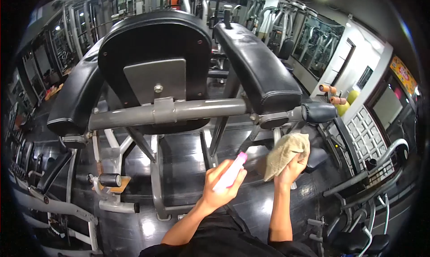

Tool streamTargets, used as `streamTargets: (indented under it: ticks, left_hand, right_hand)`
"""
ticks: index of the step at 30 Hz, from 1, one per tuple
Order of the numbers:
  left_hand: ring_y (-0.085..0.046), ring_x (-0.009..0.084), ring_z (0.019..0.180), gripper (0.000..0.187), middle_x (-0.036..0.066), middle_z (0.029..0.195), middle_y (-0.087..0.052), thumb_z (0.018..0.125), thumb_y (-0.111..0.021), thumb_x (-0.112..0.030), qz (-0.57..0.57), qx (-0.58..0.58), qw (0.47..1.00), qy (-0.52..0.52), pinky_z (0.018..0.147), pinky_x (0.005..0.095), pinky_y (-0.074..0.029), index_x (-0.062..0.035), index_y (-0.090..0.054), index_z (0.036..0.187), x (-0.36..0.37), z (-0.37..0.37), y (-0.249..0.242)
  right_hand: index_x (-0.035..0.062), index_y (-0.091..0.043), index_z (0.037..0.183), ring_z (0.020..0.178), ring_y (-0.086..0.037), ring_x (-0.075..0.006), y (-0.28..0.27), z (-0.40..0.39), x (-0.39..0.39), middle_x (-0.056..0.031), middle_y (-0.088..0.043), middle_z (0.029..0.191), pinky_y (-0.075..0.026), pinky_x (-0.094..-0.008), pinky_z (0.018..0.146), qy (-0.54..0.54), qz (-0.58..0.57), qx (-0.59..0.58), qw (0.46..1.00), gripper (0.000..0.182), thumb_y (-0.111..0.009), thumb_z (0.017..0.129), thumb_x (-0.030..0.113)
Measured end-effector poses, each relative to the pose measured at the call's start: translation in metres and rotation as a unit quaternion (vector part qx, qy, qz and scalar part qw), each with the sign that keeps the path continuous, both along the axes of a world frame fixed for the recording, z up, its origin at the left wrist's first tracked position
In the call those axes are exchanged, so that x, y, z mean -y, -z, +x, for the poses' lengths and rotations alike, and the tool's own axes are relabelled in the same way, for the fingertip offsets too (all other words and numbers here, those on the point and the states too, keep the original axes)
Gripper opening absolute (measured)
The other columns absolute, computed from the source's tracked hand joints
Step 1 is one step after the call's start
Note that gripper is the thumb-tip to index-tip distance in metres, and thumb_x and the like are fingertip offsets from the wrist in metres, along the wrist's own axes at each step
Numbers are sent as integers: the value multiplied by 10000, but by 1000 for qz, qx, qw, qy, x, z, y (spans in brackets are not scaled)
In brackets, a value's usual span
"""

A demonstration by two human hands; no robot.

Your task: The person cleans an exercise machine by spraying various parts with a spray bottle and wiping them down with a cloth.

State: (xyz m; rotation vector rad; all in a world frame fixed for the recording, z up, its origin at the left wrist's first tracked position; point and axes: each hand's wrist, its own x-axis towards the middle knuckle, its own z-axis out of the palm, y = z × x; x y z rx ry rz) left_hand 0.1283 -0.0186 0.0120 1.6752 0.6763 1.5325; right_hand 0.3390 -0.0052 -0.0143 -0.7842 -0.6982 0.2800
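In the head view, my left hand is wrapped round a white bottle with a pink top, tilted up and to the right. To its right, my right hand grips a beige cloth, which hangs over the fingers. Both hands are in the air below the grey crossbar of a gym machine. Above that bar are a black padded backrest with a metal plate and a long black arm pad. The cloth is just below the pad's near end; whether they touch, I cannot tell.
Another black arm pad lies left of the backrest. Metal frame legs stand on the dark shiny floor. More machines stand at the lower left and right. Mirrors and a doorway are farther back.
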Motion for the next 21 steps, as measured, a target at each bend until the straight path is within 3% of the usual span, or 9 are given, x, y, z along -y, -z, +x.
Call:
streamTargets:
  ticks: [3,6,8,10,12,15,16,17,21]
  left_hand:
    - [-581,87,501,36,34,646,-596,865,-630,4,72,13,997,-4,452,229,-437,22,-608,887,-20,21,3]
    - [-626,228,572,120,101,709,-602,825,-690,-41,29,5,999,-13,526,307,-482,35,-625,891,-26,31,-4]
    - [-606,219,556,125,104,710,-596,833,-687,-51,28,26,999,-10,514,317,-468,40,-620,886,-30,36,-5]
    - [-582,78,513,68,34,654,-594,872,-651,-37,41,6,999,-4,459,228,-437,11,-607,895,-35,38,-2]
    - [-582,79,517,69,36,658,-595,873,-649,-36,46,6,999,-9,466,228,-441,12,-608,899,-35,37,2]
    - [-582,81,526,67,40,666,-599,874,-644,-29,93,2,995,-31,478,229,-448,16,-607,907,-32,34,3]
    - [-581,81,531,64,43,669,-601,875,-639,-23,132,0,990,-49,485,229,-453,19,-607,910,-29,34,5]
    - [-582,83,540,54,48,682,-607,872,-632,-2,45,26,999,4,491,231,-459,24,-606,911,-25,34,12]
    - [-582,84,543,51,47,684,-609,867,-631,15,31,20,999,22,490,230,-460,24,-603,908,-18,29,23]
  right_hand:
    - [3,-456,1313,1036,-594,-180,10,23,17,-98,-575,1215,-487,-310,891,29,3,-20,999,380,-535,972,152]
    - [8,-455,1316,1025,-600,-182,14,28,27,-106,-575,1211,-495,-314,882,48,-22,-21,998,379,-533,972,148]
    - [21,-437,1330,1029,-599,-184,20,30,25,-106,-575,1205,-495,-313,884,69,-41,-8,997,376,-504,987,158]
    - [39,-441,1312,970,-614,-175,18,19,20,-85,-596,1148,-514,-314,832,78,-48,-50,995,352,-455,1012,224]
    - [33,-398,1341,1104,-552,-199,21,15,10,-107,-537,1243,-458,-324,940,90,-72,-35,993,351,-401,1005,137]
    - [7,-392,1343,1182,-499,-213,31,19,-19,-120,-500,1299,-380,-338,1022,123,-123,63,983,407,-364,936,5]
    - [-17,-442,1316,1287,-416,-252,6,-2,-22,-145,-455,1369,-274,-368,1096,132,-89,106,981,378,-428,944,48]
    - [-8,-463,1299,1263,-431,-277,-12,-15,-29,-153,-461,1341,-287,-380,1086,177,-65,202,961,395,-469,907,39]
    - [46,-547,1201,1107,-451,-341,-33,-29,-74,-171,-474,1139,-338,-436,991,303,-38,460,834,545,-562,669,-72]
